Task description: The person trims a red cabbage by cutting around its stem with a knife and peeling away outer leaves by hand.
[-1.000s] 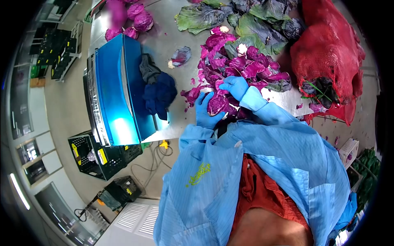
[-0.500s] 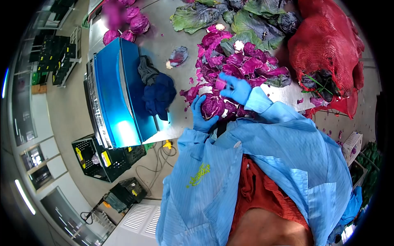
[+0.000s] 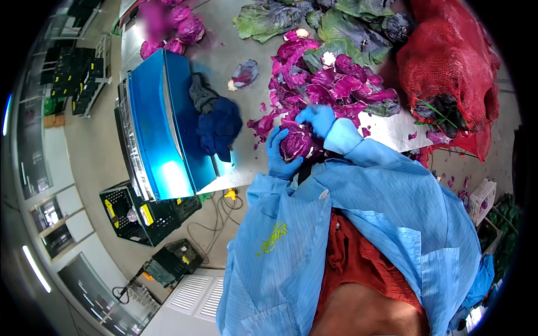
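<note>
1. A person in a light blue coat (image 3: 358, 196) works at a metal table (image 3: 249, 106), wearing blue gloves.
2. A purple cabbage head (image 3: 296, 143) sits near the table's close edge, between the two hands.
3. The left hand (image 3: 279, 157) cups the cabbage head's left side, fingers curved over its upper left and thumb apart along its lower side.
4. The right hand (image 3: 317, 120) is at the cabbage head's upper right, fingers bent; whether they pinch a leaf, I cannot tell.
5. Just beyond the hands is a heap of torn purple leaves (image 3: 330, 87), with pale stem pieces (image 3: 328, 58) on it.
6. Broad green leaves (image 3: 350, 36) lie behind that heap.
7. To the right, a red net bag (image 3: 443, 67) bulges, dark leaves showing at its opening.
8. To the left stands a shiny blue box (image 3: 150, 129), with a dark blue cloth (image 3: 218, 127) and a gray cloth (image 3: 203, 94) beside it.
9. More purple cabbages (image 3: 189, 29) rest at the far left, and a single loose leaf (image 3: 245, 73) lies near the cloths.
</note>
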`<control>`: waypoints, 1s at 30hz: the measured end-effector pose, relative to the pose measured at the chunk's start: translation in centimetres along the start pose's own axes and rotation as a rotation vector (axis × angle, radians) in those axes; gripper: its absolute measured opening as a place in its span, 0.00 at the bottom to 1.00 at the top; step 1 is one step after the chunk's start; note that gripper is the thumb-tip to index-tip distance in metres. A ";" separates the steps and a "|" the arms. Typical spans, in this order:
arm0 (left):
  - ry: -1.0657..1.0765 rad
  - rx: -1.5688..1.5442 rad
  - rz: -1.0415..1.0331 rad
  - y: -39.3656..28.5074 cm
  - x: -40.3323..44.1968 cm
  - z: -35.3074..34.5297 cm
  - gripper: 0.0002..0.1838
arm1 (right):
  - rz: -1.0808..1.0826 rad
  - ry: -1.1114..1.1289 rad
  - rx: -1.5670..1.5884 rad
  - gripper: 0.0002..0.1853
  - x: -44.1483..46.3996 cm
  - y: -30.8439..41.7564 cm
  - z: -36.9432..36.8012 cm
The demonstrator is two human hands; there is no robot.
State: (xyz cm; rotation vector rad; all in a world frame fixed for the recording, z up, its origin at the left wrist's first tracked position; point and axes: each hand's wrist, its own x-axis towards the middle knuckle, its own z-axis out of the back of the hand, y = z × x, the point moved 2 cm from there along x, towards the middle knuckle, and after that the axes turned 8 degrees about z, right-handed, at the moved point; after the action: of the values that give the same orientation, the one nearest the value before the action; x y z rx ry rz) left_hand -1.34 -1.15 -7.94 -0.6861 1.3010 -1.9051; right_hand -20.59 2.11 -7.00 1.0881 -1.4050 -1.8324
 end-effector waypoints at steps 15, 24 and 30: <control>-0.019 -0.077 0.219 1.7 -0.9 0.3 0.52 | -0.367 0.500 -0.190 0.25 -0.7 -0.1 0.1; -0.116 -0.329 0.488 2.2 -0.4 -0.8 0.49 | -0.405 0.416 -0.183 0.20 -0.4 0.1 -0.5; -0.128 -0.177 0.488 1.8 -0.4 -1.2 0.55 | -0.320 0.372 -0.435 0.13 0.2 -1.2 -1.5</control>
State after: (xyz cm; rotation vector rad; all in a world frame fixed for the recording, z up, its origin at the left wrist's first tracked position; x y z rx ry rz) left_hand -1.50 -0.61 -10.04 -0.5083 1.4129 -1.3468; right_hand -19.35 1.51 -8.34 1.3786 -0.6081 -1.9009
